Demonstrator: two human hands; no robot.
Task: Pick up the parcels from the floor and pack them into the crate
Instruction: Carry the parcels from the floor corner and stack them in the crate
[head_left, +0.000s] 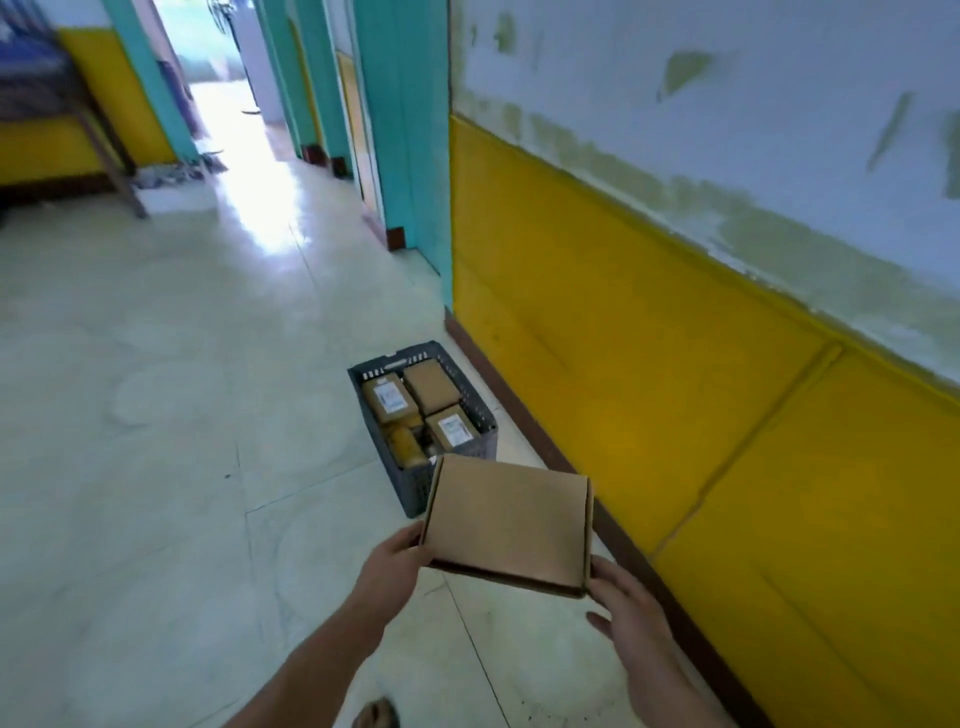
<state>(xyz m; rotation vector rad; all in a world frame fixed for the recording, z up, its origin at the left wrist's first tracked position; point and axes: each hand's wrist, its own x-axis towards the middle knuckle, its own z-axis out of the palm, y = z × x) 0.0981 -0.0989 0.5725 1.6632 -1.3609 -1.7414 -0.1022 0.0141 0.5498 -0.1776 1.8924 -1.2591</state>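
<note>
Two hands hold one flat brown cardboard box (509, 525) in the lower middle of the frame, up off the floor (156, 415). The box looks smooth and dull, with neat folded edges, and its big plain face is turned up toward me. Its longer side runs across the frame from left to right, and the near right corner dips a little lower.

My view shows the left hand (397, 564) pinching the near left corner, thumb on the edge and the other fingers hidden below. The right hand (631, 618) touches the near right corner with fairly straight fingers, and its thumb sticks out away from the box.

Just past the box sits a dark plastic crate (413, 486) with holes all over its walls. Its long side runs up the frame, beside the shiny yellow wall (649, 364). Three brown parcels (432, 387) lie flat inside it, two with white labels. The floor is pale, smooth and glossy.
</note>
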